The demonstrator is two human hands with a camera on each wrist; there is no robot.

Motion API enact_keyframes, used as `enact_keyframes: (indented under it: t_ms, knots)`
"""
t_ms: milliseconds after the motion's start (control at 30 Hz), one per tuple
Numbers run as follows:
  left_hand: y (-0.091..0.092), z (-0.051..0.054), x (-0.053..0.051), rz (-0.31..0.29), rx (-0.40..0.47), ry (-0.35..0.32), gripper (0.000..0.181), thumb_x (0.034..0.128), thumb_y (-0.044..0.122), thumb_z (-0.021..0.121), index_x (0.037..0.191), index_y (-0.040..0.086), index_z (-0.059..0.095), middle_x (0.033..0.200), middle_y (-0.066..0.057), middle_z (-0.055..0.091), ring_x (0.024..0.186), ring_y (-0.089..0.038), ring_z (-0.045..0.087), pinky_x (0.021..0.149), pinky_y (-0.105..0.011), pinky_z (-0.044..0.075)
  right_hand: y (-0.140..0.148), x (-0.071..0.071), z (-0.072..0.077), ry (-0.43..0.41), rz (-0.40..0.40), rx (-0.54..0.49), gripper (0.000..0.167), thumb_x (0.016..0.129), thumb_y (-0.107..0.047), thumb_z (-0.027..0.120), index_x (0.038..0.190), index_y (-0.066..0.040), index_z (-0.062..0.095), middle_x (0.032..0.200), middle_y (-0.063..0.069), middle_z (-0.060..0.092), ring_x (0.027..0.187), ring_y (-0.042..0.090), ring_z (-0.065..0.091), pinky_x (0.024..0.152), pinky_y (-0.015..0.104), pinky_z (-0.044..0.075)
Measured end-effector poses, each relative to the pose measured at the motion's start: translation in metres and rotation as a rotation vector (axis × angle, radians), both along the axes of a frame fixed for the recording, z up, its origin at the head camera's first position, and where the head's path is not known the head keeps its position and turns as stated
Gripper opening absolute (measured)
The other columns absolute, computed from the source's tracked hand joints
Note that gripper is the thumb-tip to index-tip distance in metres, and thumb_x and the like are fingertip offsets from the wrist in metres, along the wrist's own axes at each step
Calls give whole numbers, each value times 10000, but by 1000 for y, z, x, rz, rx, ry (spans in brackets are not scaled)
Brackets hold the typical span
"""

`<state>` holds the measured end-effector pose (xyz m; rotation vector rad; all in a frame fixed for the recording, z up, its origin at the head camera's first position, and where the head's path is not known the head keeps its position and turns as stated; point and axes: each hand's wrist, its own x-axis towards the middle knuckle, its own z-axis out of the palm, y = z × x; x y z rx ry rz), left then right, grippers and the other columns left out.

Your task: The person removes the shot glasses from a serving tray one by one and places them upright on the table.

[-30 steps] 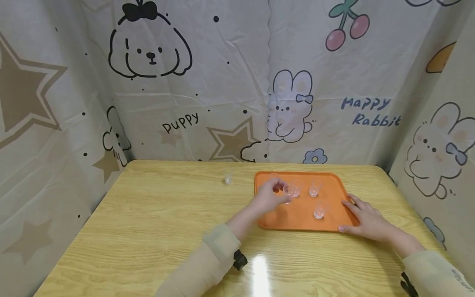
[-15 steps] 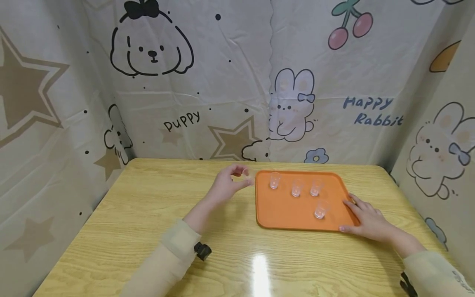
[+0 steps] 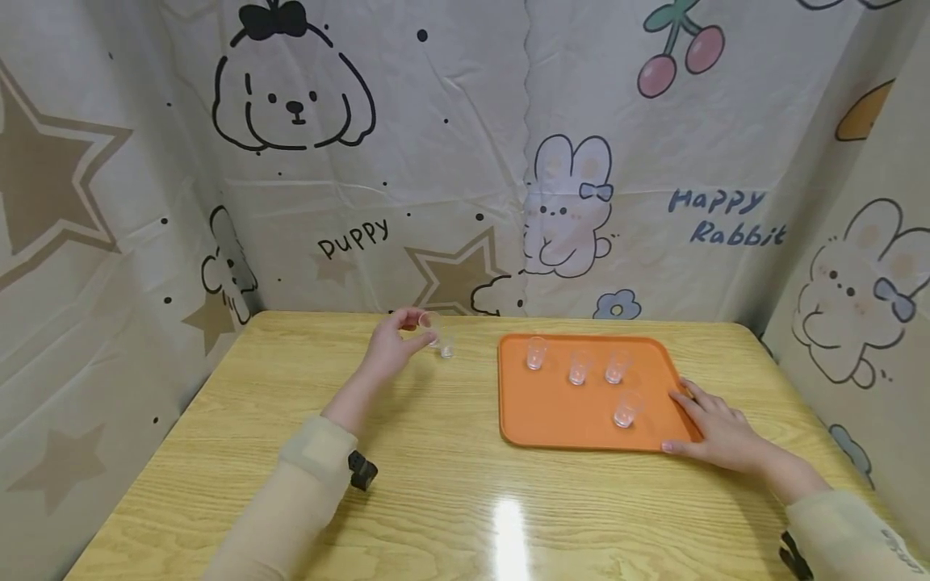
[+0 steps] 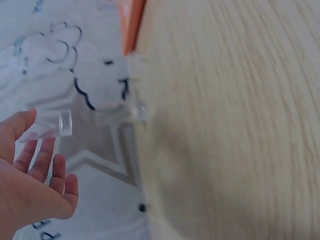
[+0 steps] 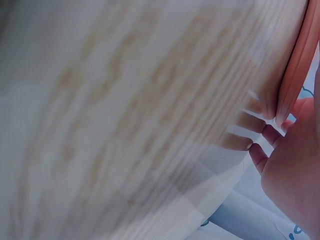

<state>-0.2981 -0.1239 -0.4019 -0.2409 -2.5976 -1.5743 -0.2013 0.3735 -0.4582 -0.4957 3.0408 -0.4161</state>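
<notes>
My left hand (image 3: 392, 349) holds a small clear shot glass (image 4: 52, 123) between thumb and fingers, above the back of the table. Just right of it, a second shot glass (image 3: 446, 349) stands on the wood near the back edge. The orange tray (image 3: 552, 428) lies flat at the right, with several more clear glasses on it, one (image 3: 536, 355) at its back left and one (image 3: 625, 411) at its front right. My right hand (image 3: 726, 436) rests on the tray's right rim near the front corner. In the right wrist view, its fingers (image 5: 258, 157) touch the table beside the tray.
The wooden table (image 3: 305, 403) ends at a printed cloth backdrop (image 3: 407, 177), which hangs behind and on both sides. A bright light reflection (image 3: 508, 532) lies on the wood at the front.
My left hand has moved left, from over the tray past its left edge to beside the standing glass, carrying a shot glass. The right hand stays at the tray's rim.
</notes>
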Motion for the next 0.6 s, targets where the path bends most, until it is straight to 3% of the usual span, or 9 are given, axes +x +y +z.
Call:
enact_keyframes:
  t_ms: [233, 367, 600]
  knots:
    - [-10, -22, -17, 56, 17, -32, 336, 866, 138, 687, 1148, -1, 570, 1167, -168, 574, 1141, -352, 495, 984, -441, 400, 0, 0, -1, 2, 3, -2, 908, 781, -511, 701, 1408, 48, 357, 1504, 252, 190, 1269, 516, 262, 866, 684, 262]
    - [-12, -35, -27, 72, 15, -55, 338, 872, 127, 676, 1157, -15, 560, 1176, -173, 580, 1133, -337, 502, 999, -424, 389, 0, 0, -1, 4, 2, -1, 908, 779, -508, 704, 1408, 48, 358, 1504, 251, 192, 1269, 516, 262, 868, 686, 260]
    - [-10, -45, -32, 92, -5, -118, 342, 874, 131, 670, 1171, 2, 559, 1194, -186, 576, 1124, -326, 489, 998, -424, 387, -1, 1, 2, 0, 6, -5, 905, 781, -505, 703, 1405, 52, 360, 1499, 256, 196, 1266, 520, 265, 869, 691, 256]
